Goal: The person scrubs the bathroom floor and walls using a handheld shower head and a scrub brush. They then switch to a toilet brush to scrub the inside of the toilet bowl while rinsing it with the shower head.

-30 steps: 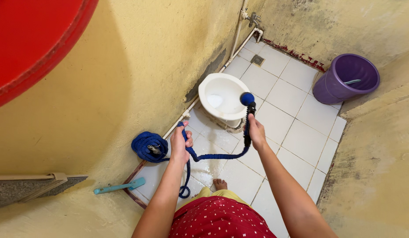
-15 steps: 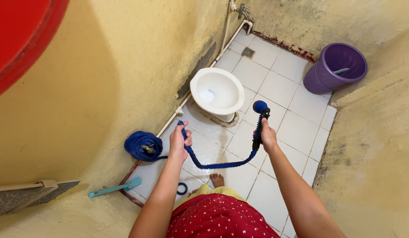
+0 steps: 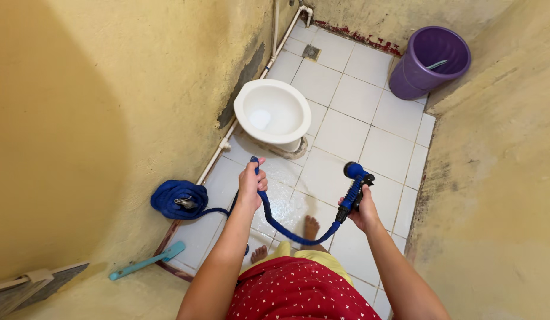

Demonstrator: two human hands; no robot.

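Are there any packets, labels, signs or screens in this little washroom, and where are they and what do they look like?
None that I can see: no package, label, sign or screen shows on the yellow walls or the white tiled floor.
The nearest thing to a container is the round purple bucket in the far corner, and it is plain.

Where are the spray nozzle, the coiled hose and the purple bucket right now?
spray nozzle (image 3: 353,172), head view, on its round blue head above the right hand.
coiled hose (image 3: 171,198), head view, on the blue coil by the wall.
purple bucket (image 3: 412,80), head view, on its outer wall.
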